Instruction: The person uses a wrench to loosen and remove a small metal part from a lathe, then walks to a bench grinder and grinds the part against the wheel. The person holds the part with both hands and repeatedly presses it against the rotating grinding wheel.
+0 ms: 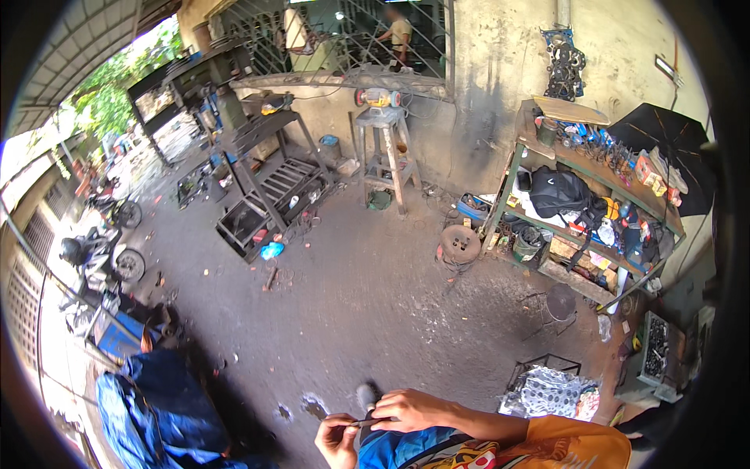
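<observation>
Head view: I see the left hand [336, 439] pinching a slim, dark, rod-like piece [362, 423], material unclear, which spans to the right hand [404, 410], curled onto its other end. I judge two-handed handling underway; moving on calls for steady grips.

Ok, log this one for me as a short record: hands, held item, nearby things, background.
Left hand: fingers pinching one end of the held item
Right hand: fingers closed on the same item
Held item: thin dark piece, kind unclear
Left side: blue covering; motorcycles beyond
Right side: shelf rack with a black backpack; open black umbrella beside it
Background: bench grinder on a stand, near a barred window
</observation>
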A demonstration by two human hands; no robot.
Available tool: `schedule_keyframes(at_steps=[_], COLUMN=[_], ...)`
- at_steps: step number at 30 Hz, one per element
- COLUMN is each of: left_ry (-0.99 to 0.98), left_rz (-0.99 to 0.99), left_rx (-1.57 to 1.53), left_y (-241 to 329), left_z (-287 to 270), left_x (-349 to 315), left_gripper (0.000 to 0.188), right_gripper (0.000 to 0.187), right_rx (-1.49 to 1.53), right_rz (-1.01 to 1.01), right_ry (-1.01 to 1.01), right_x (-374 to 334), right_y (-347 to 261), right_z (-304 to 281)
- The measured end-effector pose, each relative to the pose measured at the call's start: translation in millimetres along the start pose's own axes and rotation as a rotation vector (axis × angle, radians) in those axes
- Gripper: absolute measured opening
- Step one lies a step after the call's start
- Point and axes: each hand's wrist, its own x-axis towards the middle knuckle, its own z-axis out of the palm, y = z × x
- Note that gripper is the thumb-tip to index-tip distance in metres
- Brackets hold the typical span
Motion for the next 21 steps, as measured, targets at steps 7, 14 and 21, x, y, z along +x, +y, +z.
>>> schedule_keyframes(at_steps=[7,14,21], left_ry=[-0.346,-0.567,-0.62], left_rz=[-0.143,-0.067,0.033], left_rx=[0.11,0.121,0.214], left_y=[39,15,-12], left_z=[3,57,152], left_x=[229,410,568], left_gripper=[0.012,0.013,0.016], right_gripper=[0.031,0.032,0.024], right_rx=[-0.027,-0.054,-0.037], right_rz=[0.256,0.404,0.433], right_ry=[0.144,0.352,0.313], right_x=[133,215,297], right_y=[77,176,324], right_z=[-68,-132,-233])
